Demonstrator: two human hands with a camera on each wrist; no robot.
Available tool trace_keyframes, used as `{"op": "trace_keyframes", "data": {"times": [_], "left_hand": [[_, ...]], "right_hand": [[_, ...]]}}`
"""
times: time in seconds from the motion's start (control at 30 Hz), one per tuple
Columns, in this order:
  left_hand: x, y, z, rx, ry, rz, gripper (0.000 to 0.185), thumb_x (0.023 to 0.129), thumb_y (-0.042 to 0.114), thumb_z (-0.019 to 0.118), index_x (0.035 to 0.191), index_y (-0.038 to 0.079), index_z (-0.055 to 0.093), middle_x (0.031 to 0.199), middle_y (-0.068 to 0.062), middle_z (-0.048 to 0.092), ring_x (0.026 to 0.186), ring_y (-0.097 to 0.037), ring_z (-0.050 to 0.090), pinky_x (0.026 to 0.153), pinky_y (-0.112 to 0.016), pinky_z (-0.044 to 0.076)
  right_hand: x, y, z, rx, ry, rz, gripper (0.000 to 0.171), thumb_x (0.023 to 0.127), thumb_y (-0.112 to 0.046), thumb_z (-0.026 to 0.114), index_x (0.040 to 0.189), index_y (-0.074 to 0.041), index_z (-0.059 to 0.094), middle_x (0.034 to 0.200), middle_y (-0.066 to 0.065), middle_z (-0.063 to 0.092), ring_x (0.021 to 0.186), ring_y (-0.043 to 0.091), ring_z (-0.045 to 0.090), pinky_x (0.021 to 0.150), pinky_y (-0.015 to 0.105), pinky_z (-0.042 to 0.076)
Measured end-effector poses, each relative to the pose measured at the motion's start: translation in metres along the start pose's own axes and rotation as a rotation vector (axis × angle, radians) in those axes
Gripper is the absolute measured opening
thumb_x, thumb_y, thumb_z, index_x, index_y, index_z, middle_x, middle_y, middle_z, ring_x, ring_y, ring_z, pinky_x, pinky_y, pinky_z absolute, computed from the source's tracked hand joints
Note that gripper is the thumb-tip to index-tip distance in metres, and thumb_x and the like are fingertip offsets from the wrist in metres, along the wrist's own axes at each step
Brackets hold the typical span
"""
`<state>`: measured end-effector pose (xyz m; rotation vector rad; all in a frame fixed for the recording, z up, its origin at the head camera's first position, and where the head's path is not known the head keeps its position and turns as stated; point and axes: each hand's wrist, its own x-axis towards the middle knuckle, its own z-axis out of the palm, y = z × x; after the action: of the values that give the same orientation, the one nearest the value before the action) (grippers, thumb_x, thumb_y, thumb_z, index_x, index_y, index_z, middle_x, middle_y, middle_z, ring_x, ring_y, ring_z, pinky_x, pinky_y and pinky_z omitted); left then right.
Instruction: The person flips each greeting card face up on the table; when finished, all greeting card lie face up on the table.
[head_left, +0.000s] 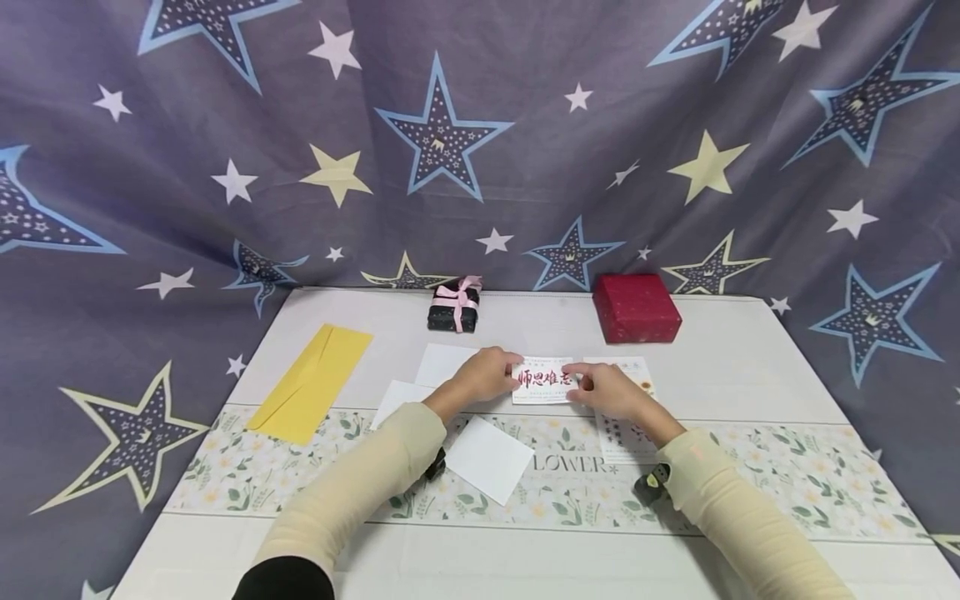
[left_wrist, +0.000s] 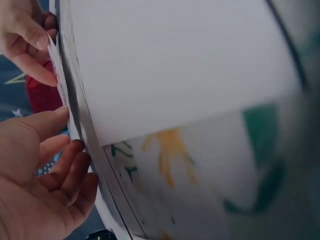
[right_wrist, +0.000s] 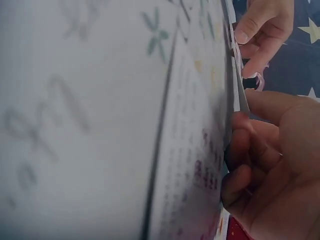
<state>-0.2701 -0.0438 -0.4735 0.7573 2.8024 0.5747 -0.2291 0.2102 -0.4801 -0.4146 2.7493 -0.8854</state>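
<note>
A small white card (head_left: 543, 381) with red Chinese characters is between both hands, in the middle of the table in the head view. My left hand (head_left: 486, 374) pinches its left edge between thumb and fingers, and my right hand (head_left: 609, 390) pinches the right edge. From the left wrist, the left hand (left_wrist: 45, 170) shows thumb and fingertips at the card's thin side. Seen from the right wrist, the right hand (right_wrist: 280, 160) grips the opposite end. Partly under the right hand lies a taller printed card (head_left: 625, 437). A white square card (head_left: 490, 458) lies near the left wrist.
Two more white cards (head_left: 442, 363) lie by the left forearm, partly covered. To the left is a yellow envelope (head_left: 315, 379). At the back stand a black gift box (head_left: 442, 317) with pink ribbon and a red box (head_left: 637, 308). A star-patterned curtain (head_left: 517, 217) hangs behind the table.
</note>
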Motion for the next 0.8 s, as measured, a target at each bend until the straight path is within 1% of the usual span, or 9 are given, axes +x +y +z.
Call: {"op": "trace_keyframes", "data": {"times": [0.1,0.27,0.33,0.4,0.5,0.67,0.8], "left_hand": [[0.0009,0.0037,0.0017,0.022,-0.007,-0.023,0.051,0.093,0.025,0.075,0.141,0.015,0.062,0.094,0.0,0.066,0.082,-0.013,0.056,0.082,-0.03,0.052],[0.0015,0.0078,0.0022,0.061,-0.014,-0.045,0.052,0.093,0.026,0.074,0.143,0.016,0.061,0.1,-0.003,0.067,0.088,-0.015,0.058,0.09,-0.035,0.054],[0.0018,0.0084,0.0024,0.073,-0.015,-0.049,0.052,0.093,0.027,0.074,0.143,0.017,0.061,0.1,-0.003,0.067,0.089,-0.015,0.059,0.091,-0.035,0.054],[0.0024,0.0086,0.0028,0.084,-0.013,-0.052,0.051,0.094,0.027,0.074,0.142,0.018,0.062,0.101,-0.003,0.067,0.09,-0.015,0.059,0.091,-0.035,0.054],[0.0039,0.0083,0.0042,0.103,-0.009,-0.046,0.048,0.094,0.028,0.074,0.14,0.017,0.064,0.1,-0.003,0.066,0.09,-0.016,0.059,0.089,-0.035,0.054],[0.0055,0.0088,0.0061,0.13,-0.002,-0.052,0.046,0.094,0.028,0.073,0.138,0.017,0.065,0.102,-0.004,0.065,0.091,-0.016,0.059,0.089,-0.034,0.054],[0.0048,0.0103,0.0056,0.151,-0.001,-0.068,0.048,0.095,0.03,0.072,0.14,0.018,0.063,0.11,-0.007,0.067,0.096,-0.018,0.063,0.092,-0.036,0.055]], "right_hand": [[0.0,0.0013,0.0012,-0.011,-0.008,0.014,0.055,0.096,-0.023,0.07,0.147,-0.013,0.055,0.079,0.001,0.061,0.067,0.014,0.052,0.065,0.028,0.042],[0.0001,0.0,0.0008,-0.043,-0.007,0.015,0.054,0.095,-0.023,0.069,0.147,-0.012,0.055,0.077,0.001,0.059,0.065,0.013,0.05,0.064,0.027,0.041],[0.0005,-0.0008,0.0003,-0.048,-0.012,0.026,0.055,0.096,-0.023,0.069,0.147,-0.011,0.055,0.077,0.002,0.06,0.066,0.014,0.051,0.064,0.027,0.042],[0.001,-0.0014,0.0002,-0.045,-0.016,0.054,0.055,0.096,-0.023,0.069,0.148,-0.014,0.055,0.079,0.002,0.061,0.067,0.014,0.053,0.065,0.027,0.043],[0.0013,-0.0014,-0.0005,-0.044,-0.024,0.081,0.055,0.096,-0.023,0.069,0.148,-0.015,0.054,0.081,0.003,0.063,0.069,0.015,0.055,0.066,0.028,0.044],[0.0025,-0.0006,-0.0011,-0.055,-0.028,0.079,0.055,0.096,-0.023,0.069,0.149,-0.015,0.053,0.083,0.003,0.064,0.07,0.015,0.056,0.067,0.028,0.045],[0.0039,-0.0015,-0.0005,-0.063,-0.023,0.088,0.056,0.096,-0.022,0.069,0.149,-0.016,0.054,0.083,0.003,0.063,0.069,0.015,0.056,0.068,0.028,0.044]]}}
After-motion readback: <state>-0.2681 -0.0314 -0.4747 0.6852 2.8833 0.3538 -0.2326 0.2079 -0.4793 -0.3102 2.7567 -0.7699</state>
